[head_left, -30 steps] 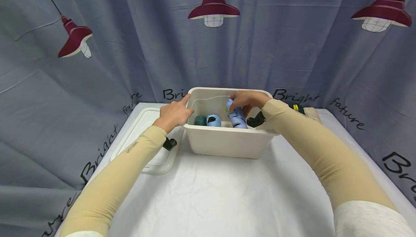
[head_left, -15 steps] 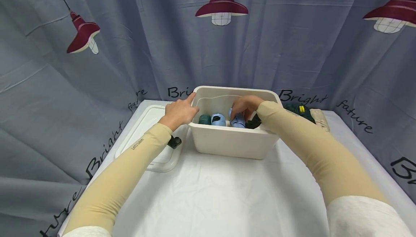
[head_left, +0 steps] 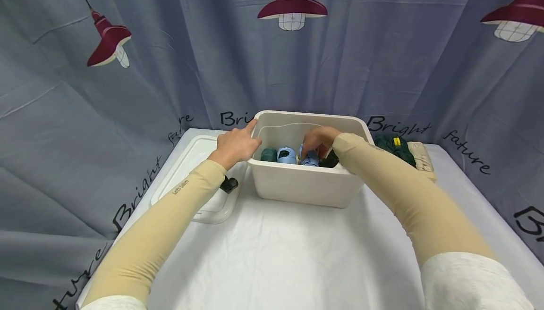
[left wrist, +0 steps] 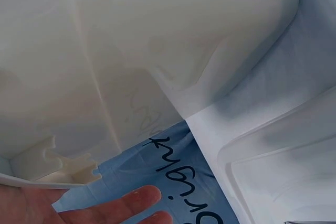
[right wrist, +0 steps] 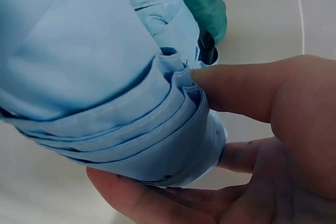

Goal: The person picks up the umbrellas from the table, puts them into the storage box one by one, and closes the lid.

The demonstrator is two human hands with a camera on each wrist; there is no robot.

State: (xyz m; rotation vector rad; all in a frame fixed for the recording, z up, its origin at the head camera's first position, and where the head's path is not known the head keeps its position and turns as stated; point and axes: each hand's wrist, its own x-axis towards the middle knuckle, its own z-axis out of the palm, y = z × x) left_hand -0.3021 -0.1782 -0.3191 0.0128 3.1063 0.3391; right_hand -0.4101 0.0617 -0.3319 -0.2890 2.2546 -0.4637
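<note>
My right hand [head_left: 320,140] reaches down into a white plastic box [head_left: 306,185] and grips a light-blue folded umbrella [right wrist: 126,145] by its pleated end. Thumb and fingers lie on opposite sides of the cloth in the right wrist view. Inside the box, to the left of it, stand another light-blue rolled bundle [head_left: 286,155] with a dark patch and a dark green one [head_left: 268,155]. My left hand [head_left: 238,146] rests at the box's left rim, its visible fingers straight on the outer side in the left wrist view.
A translucent white lid [head_left: 197,152] lies on the table left of the box, partly under my left arm. Behind my right forearm are a dark green bundle [head_left: 395,148] with a yellow tag and a beige bundle [head_left: 421,156]. A grey curtain [head_left: 204,64] hangs behind the white-covered table [head_left: 297,253].
My right hand has lowered the light-blue umbrella deeper into the box, and it now stands lower beside the others. The left hand stays at the rim. The head view has shifted slightly.
</note>
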